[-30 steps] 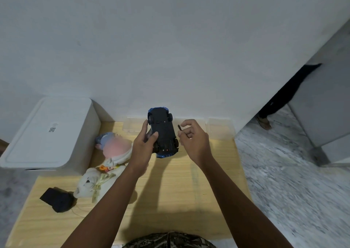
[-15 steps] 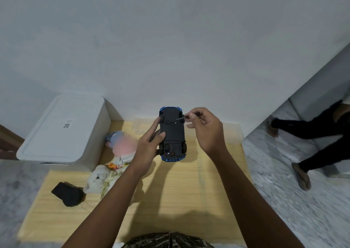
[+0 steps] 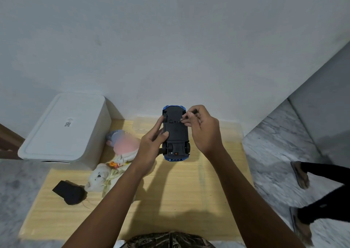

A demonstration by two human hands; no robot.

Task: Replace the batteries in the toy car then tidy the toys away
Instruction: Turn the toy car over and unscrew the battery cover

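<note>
A blue toy car [image 3: 176, 134] is held upside down above the wooden table [image 3: 170, 191], its black underside facing me. My left hand [image 3: 151, 145] grips the car's left side, thumb on the underside. My right hand [image 3: 200, 128] pinches a small thin screwdriver [image 3: 186, 117], its tip touching the underside near the far end of the car. A white teddy bear [image 3: 99, 177] and a doll [image 3: 123, 145] lie on the table to the left.
A white lidded storage bin [image 3: 64, 130] stands at the far left beside the table. A clear plastic box [image 3: 145, 124] sits at the back edge behind the car. A black object [image 3: 69, 191] lies near the table's left edge. A person's legs [image 3: 322, 191] are on the marble floor to the right.
My right hand has brought the screwdriver from beside the car onto its underside. The car has turned straighter toward me. The person on the right has walked nearer.
</note>
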